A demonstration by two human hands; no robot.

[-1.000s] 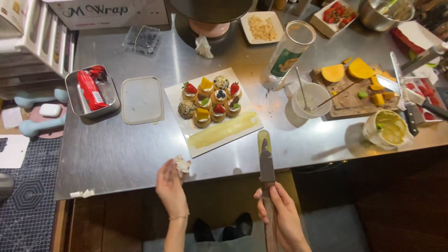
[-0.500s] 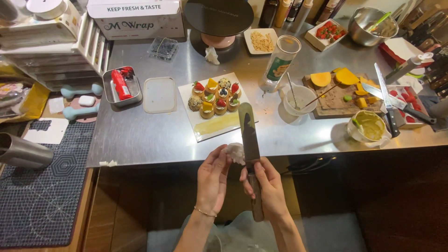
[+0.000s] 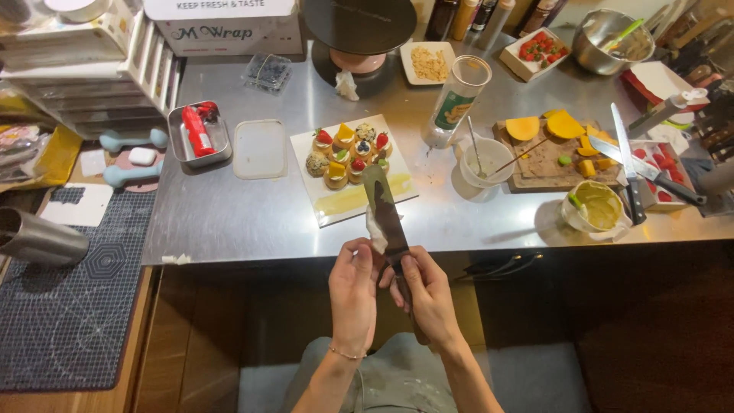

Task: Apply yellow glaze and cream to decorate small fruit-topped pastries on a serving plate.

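My right hand (image 3: pixel 426 294) grips the handle of a long flat spatula (image 3: pixel 384 205), whose smeared blade points up and away over the table's front edge. My left hand (image 3: pixel 354 294) holds a crumpled white tissue (image 3: pixel 375 228) pressed against the blade near its base. Just beyond the blade tip stands a square white plate (image 3: pixel 386 195) carrying several small tarts topped with fruit (image 3: pixel 348 153) and a yellow smear of cream along its near side.
On the steel table (image 3: pixel 229 214): a metal tray with a red tube (image 3: pixel 199 134), a clear lid (image 3: pixel 259 148), a tall clear container (image 3: pixel 454 99), a white cup (image 3: pixel 485 162), a cutting board with mango pieces (image 3: pixel 554 145), knives (image 3: pixel 627 164), a cream bowl (image 3: pixel 596 206), a black turntable (image 3: pixel 359 30).
My hands came together below the table edge. The left hand brought the tissue onto the spatula blade and now presses it near the blade's base.
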